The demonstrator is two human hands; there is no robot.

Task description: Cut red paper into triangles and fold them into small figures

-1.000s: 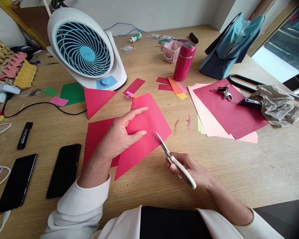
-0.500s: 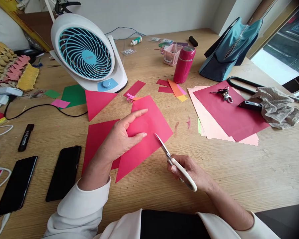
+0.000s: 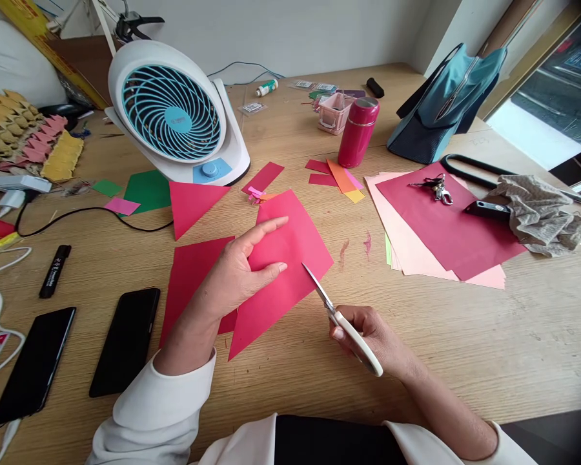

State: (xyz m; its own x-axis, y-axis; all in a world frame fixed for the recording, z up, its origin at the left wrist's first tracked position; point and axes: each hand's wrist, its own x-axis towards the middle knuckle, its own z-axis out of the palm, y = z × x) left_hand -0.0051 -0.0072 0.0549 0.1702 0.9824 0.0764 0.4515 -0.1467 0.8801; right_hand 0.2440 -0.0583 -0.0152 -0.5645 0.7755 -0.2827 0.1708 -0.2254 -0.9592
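Red paper (image 3: 295, 239) lies in the middle of the wooden table (image 3: 290, 381), its lower left corner pointing toward me. My left hand (image 3: 244, 265) rests on its left part, thumb and forefinger spread apart. White-handled scissors (image 3: 356, 341) are gripped in my right hand (image 3: 372, 336), to the right of the paper. The scissors' tip is over the paper near its right edge, and the blades look closed or nearly so. Another red sheet (image 3: 188, 271) is partly under my left arm, and a red triangle (image 3: 191, 203) sits behind it.
A fan (image 3: 174, 119) stands at the back left. Two phones (image 3: 126, 342) and a black marker (image 3: 55, 271) lie at left. Behind the paper are colored strips and a pink bottle (image 3: 358, 132). Stacked sheets (image 3: 416, 239), keys (image 3: 438, 187) and a blue bag (image 3: 440, 110) are at right.
The view has tilted slightly, so most things sit a little lower in the picture. Both hands, the scissors and the red paper keep nearly the same arrangement.
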